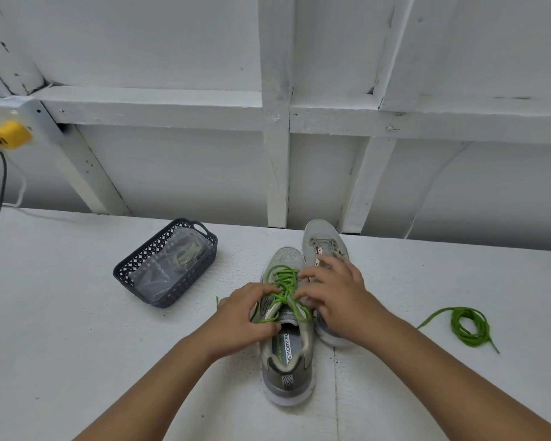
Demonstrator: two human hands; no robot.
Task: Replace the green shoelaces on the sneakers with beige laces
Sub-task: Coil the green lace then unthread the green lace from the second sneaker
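Observation:
Two grey sneakers stand side by side on the white table. The near sneaker (287, 354) still carries a green lace (283, 281) through its eyelets. My left hand (242, 316) grips this sneaker's left side, fingers curled over the lace. My right hand (337, 297) rests over the second sneaker (323, 240), which has bare eyelets, and its fingertips pinch the green lace. A loose green lace (468, 326) lies coiled on the table at the right. Beige laces (185, 254) sit in a clear bag inside a dark basket.
The dark perforated basket (140, 265) stands left of the sneakers. A white framed wall runs behind the table. A yellow plug (10, 133) with a dark cable hangs at the far left.

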